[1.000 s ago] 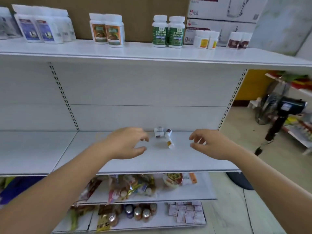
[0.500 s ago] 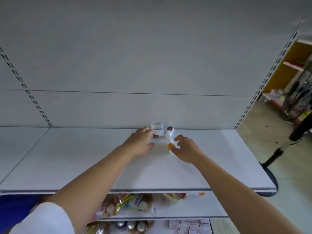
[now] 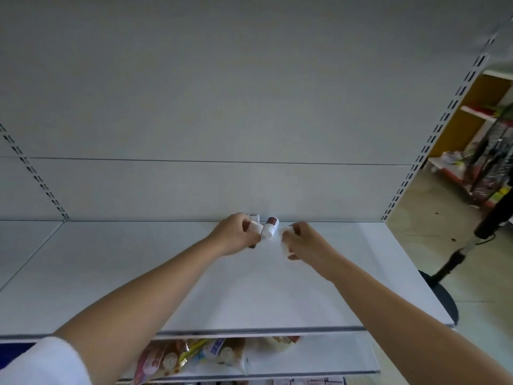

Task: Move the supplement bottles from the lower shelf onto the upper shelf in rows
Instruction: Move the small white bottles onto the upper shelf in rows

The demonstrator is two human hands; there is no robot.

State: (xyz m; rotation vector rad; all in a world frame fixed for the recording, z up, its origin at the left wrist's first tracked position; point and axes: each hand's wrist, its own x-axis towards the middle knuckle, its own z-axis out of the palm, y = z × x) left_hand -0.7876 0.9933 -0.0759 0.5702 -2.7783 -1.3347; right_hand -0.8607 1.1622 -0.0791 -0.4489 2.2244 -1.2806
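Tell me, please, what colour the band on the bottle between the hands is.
Brown, on a white bottle; the head view shows it.

On the white shelf (image 3: 249, 295) the left hand (image 3: 233, 236) holds a small bottle (image 3: 256, 227), the right hand (image 3: 304, 241) holds a second bottle (image 3: 285, 241), and a brown-ended bottle (image 3: 269, 227) lies between them

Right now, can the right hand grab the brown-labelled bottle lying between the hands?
Probably not straight away. The brown-labelled bottle lies uncovered close beside the right hand, but that hand already grips a white bottle, so its fingers look full.
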